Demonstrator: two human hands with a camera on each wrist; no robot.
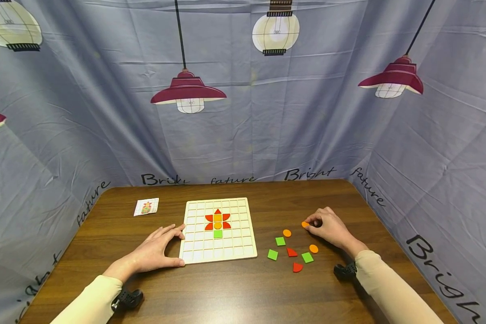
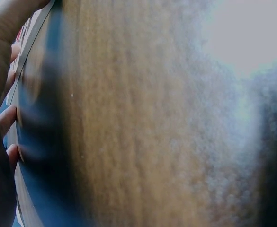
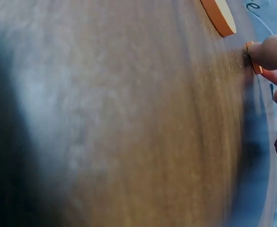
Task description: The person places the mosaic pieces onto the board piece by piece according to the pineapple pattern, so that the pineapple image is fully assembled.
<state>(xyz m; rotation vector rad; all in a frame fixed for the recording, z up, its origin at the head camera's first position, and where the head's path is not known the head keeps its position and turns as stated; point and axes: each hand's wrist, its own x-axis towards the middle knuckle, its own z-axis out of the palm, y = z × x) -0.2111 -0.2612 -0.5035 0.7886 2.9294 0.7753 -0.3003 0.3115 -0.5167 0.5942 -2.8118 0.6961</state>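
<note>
A pale gridded board [image 1: 235, 247] lies on the table, with red, orange and green pieces forming a figure near its upper middle. My left hand [image 1: 155, 252] rests beside it, fingers spread, with thumb and fingertips touching its left edge. In the left wrist view, the fingers [image 2: 8, 118] reach the board's side. My right hand [image 1: 329, 227] pinches an orange disc [image 1: 305, 224] between thumb and index finger, close to the tabletop. The right wrist view shows that disc [image 3: 254, 57] at the fingertips, with another orange disc [image 3: 218, 18] on the wood nearby.
Between the board and my right hand lie loose pieces: green squares [image 1: 281, 241], red quarter-rounds [image 1: 292, 252] and orange discs [image 1: 313, 249]. A small card with a printed coloured figure [image 1: 146, 207] lies at the back left. A grey-blue curtain [image 1: 227, 148] hangs behind the wooden table [image 1: 227, 292].
</note>
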